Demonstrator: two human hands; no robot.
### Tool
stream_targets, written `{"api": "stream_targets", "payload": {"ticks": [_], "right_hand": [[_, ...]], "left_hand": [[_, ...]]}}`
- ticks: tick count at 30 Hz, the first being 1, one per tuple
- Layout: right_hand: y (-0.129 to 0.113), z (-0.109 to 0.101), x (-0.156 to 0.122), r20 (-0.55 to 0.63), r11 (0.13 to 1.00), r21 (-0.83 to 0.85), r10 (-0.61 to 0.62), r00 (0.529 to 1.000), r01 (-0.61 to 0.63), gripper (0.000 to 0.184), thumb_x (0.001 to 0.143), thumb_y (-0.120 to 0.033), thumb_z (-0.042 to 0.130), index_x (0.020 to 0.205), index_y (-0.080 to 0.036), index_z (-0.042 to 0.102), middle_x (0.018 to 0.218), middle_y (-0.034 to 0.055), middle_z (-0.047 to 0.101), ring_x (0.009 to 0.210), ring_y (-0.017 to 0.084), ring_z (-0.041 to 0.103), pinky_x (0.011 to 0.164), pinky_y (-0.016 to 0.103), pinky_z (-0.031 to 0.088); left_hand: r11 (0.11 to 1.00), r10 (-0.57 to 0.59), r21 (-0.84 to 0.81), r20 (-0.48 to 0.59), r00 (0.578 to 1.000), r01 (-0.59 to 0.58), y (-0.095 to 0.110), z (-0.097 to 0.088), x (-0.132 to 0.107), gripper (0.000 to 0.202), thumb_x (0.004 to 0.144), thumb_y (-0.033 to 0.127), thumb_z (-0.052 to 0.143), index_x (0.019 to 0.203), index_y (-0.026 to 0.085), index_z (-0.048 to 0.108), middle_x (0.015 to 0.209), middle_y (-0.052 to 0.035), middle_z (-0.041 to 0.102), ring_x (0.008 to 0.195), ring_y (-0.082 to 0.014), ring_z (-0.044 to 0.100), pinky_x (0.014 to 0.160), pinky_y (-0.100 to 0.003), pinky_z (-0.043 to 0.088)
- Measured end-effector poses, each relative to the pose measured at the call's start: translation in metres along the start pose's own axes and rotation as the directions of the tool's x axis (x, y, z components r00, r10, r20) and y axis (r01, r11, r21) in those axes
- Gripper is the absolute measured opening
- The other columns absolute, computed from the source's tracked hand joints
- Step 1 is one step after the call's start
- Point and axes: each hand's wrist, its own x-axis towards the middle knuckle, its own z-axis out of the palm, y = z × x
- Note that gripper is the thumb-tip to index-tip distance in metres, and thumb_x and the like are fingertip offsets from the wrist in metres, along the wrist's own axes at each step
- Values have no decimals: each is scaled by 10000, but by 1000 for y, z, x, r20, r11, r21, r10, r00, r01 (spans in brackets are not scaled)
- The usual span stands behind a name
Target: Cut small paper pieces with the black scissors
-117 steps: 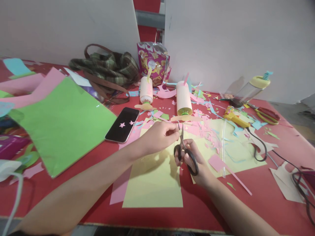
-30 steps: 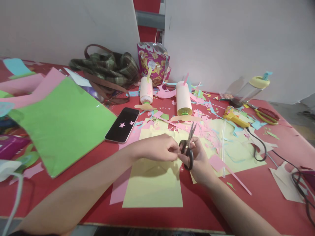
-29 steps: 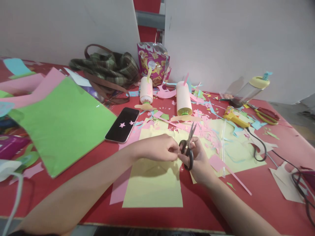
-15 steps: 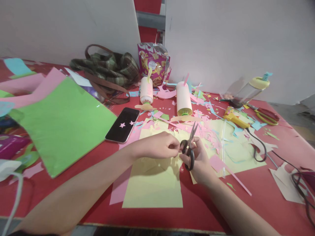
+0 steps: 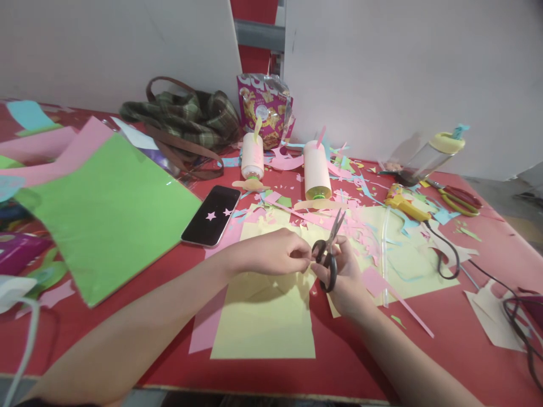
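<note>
On our red desk (image 5: 271, 376) we see a pink sheet (image 5: 206, 322) partly under a yellow sheet (image 5: 267, 333), a phone (image 5: 207, 229), a plaid bag (image 5: 195, 116), a snack bag (image 5: 263, 110), two white tubes (image 5: 316, 167) and a clear bottle (image 5: 427, 159), with paper scraps (image 5: 289, 161) strewn about

Two bare hands and bare forearms, with a trace of dark clothing at the near left.
The left hand (image 5: 288, 252) and right hand (image 5: 345, 277) have slim fingers; the fingernails are too small to make out. Narrow wrists widen smoothly into the left forearm (image 5: 139, 316) and right forearm (image 5: 403, 345), both uncovered as far as they show. At the near left corner, a thin strip of black or very dark sleeve (image 5: 46, 402) crosses the arm, plain as far as visible, its cut and fabric hidden by the frame's edge.
</note>
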Motion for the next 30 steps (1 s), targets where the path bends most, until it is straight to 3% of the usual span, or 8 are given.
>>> {"api": "stream_targets", "payload": {"ticks": [5,7,10,12,15,19,23,30], "right_hand": [[0,0,0,-20,1000,13,28,999,-28,321,616,-140,625,769,-251,365,704,-56,436,598,84,454,555,214,357],[-1,0,-1,2,998,26,51,999,-51,280,653,-178,608,783,-253,372,702,-53,429,580,81,439,576,225,363],[-3,1,-3,68,996,44,73,995,-76,222,699,-235,571,803,-255,376,723,-42,422,608,92,439,638,254,369],[-3,1,-4,116,995,51,78,990,-85,215,705,-250,565,810,-256,377,744,-34,411,641,101,440,666,264,366],[-3,1,-5,188,994,52,82,979,-93,231,703,-277,567,828,-258,373,769,-24,393,669,111,435,662,267,363],[-3,0,-4,248,994,47,83,965,-98,259,703,-310,561,856,-261,357,796,-10,383,730,131,438,644,265,358],[-3,-1,-5,240,997,21,69,968,-76,269,701,-337,553,861,-258,352,806,0,383,762,146,435,652,274,356],[-4,-1,-5,238,998,-16,62,969,-59,266,705,-362,534,866,-259,350,806,8,390,763,158,435,648,287,357]], "left_hand": [[1000,-4,-30,-55,998,3,0,-1,0,176,701,186,371,586,143,497,557,26,464,501,-70,389,471,-196,267],[999,-27,-50,-170,985,19,1,-3,0,181,712,188,368,575,143,477,551,32,444,507,-68,380,476,-194,269],[993,-85,-109,-375,923,47,2,-6,1,217,745,206,344,564,143,446,530,40,381,503,-67,358,477,-194,267],[986,-121,-158,-446,887,55,2,-6,2,232,764,226,333,587,144,459,521,44,351,491,-66,346,473,-197,265],[978,-131,-204,-461,878,39,1,-5,2,235,776,243,334,633,145,493,513,48,336,479,-64,333,470,-199,264],[979,-90,-202,-421,902,4,2,-2,3,218,767,214,349,621,139,493,548,39,387,508,-65,347,483,-199,271],[980,-83,-200,-390,917,4,3,-1,3,213,760,190,341,609,137,481,540,42,391,511,-65,346,483,-196,272],[987,-84,-161,-414,906,18,6,1,4,189,738,157,351,585,140,461,547,44,409,522,-66,361,499,-194,285]]}}
